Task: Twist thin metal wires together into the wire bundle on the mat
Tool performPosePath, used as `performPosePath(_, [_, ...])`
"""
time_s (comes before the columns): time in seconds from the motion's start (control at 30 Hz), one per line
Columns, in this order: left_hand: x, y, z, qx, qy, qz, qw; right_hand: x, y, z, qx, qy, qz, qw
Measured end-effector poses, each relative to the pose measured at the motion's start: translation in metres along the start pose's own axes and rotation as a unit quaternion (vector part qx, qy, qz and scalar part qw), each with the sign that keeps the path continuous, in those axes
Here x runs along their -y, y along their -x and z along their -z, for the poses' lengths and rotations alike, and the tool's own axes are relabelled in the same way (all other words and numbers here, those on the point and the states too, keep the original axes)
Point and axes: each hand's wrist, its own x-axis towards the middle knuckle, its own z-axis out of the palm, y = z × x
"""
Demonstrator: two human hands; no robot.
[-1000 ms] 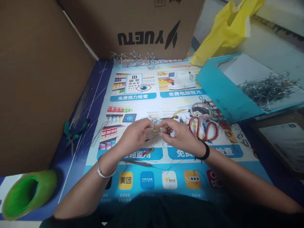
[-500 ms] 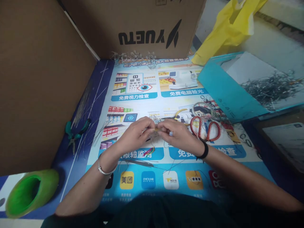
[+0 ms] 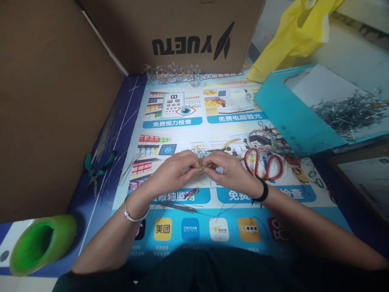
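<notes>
Hands meet near the middle of the poster [image 3: 185, 133]: the left hand [image 3: 176, 172] and the right hand [image 3: 230, 172] both pinch a tiny yellow piece [image 3: 201, 168] between them. Small, slow moves and a light squeeze should work best, as it could slip. Thin wires [image 3: 199, 151] lie just beyond. Far right, a blue box [image 3: 281, 111] holds a messy wire pile [image 3: 349, 115] and white paper [image 3: 322, 79].

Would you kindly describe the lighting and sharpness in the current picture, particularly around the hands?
Head view: light pools mid-poster, while the left cardboard sits dim; head view: the yellow piece between left hand and right hand lacks crisp detail; head view: the right-edge label is too blurred to read.
</notes>
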Motion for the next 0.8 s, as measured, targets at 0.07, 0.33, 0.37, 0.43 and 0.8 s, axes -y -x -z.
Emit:
performPosePath(0.07, [-0.0006,-0.0002,0.0007,0.007,-0.004,0.001,1.000,0.0009,-0.0004,0.0002,-0.004,-0.002,0.006,1.000])
performPosePath(0.33, [-0.0024,-0.0010,-0.0003,0.016,-0.035,0.012,0.999,0.0031,0.0022,-0.0022,-0.024,0.033,0.007,0.999])
performPosePath(0.37, [-0.0023,-0.0008,-0.0013,0.014,-0.045,0.018,0.999,0.0027,0.0030,-0.0029,-0.025,0.040,0.002,0.999])
performPosePath(0.43, [-0.0022,-0.0004,-0.0034,0.010,-0.063,0.032,0.997,0.0021,0.0042,-0.0039,-0.020,0.064,-0.006,0.998])
performPosePath(0.8, [-0.0045,-0.0011,-0.0071,0.020,-0.098,0.049,0.994,0.0022,0.0047,-0.0050,-0.005,0.085,0.019,0.996])
